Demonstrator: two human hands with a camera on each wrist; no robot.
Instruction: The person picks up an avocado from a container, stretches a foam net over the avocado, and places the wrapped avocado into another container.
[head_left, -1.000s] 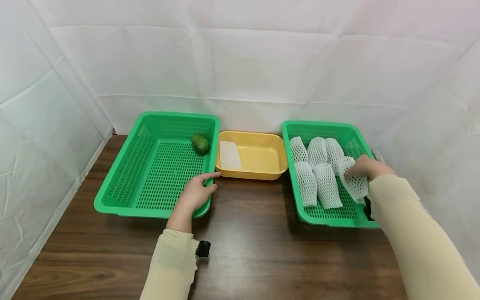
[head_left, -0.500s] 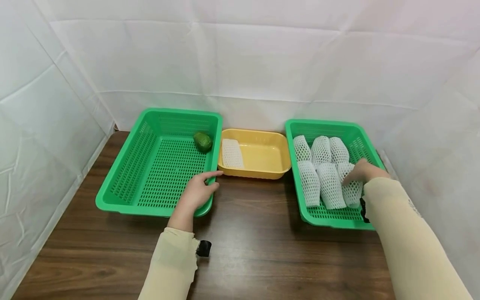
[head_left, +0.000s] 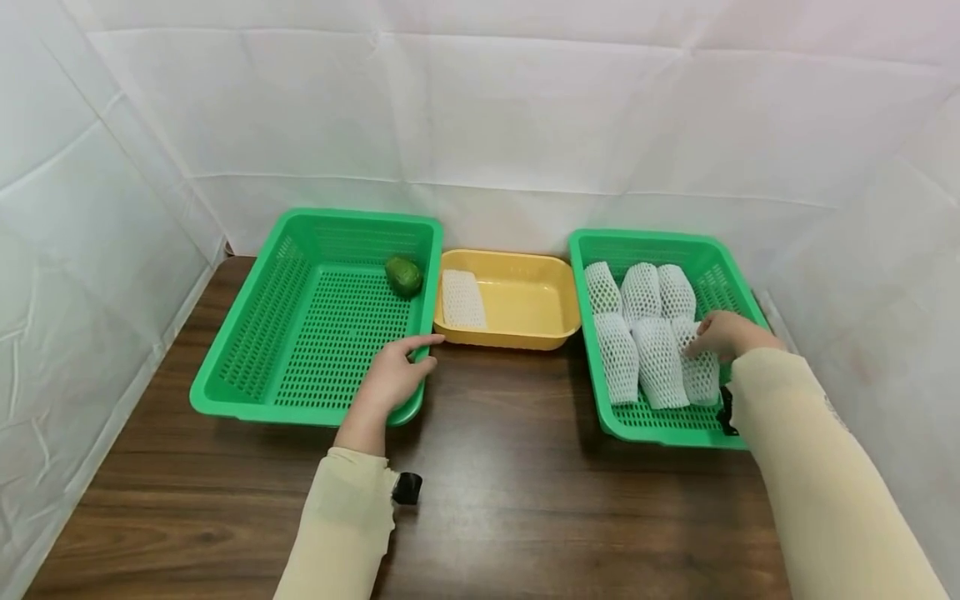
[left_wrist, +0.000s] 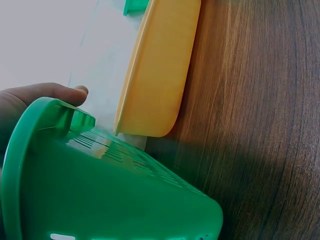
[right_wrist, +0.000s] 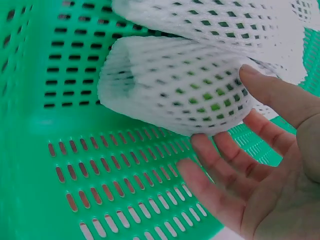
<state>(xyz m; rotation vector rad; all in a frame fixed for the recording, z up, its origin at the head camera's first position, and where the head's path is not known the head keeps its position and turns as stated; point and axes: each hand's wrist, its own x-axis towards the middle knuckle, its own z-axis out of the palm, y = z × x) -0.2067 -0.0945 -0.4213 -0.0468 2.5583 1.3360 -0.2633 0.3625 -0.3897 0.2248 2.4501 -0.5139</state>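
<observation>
My left hand (head_left: 393,377) rests on the right rim of the left green basket (head_left: 258,410), index finger stretched out along it. Inside that basket, at the back right, lies one dark green avocado (head_left: 403,277). My right hand (head_left: 733,335) is in the right green basket (head_left: 660,439), at the front-right foam net sleeve (head_left: 699,367). In the right wrist view green shows through that sleeve (right_wrist: 200,95); thumb and fingertips stand loosely about its near end, fingers fairly straight. Several more white sleeved pieces, such as one middle sleeve (head_left: 660,362), lie beside and behind it in two rows.
Between the baskets stands a yellow tray (head_left: 525,304) with a flat white foam net (head_left: 463,300) at its left end. All stand on a dark wooden table (head_left: 525,483). White sheeting (head_left: 510,117) hangs behind and at both sides.
My right hand has laid the sleeved piece into line in the front row, then loosened and drawn slightly back from it. My left hand stays on the basket rim.
</observation>
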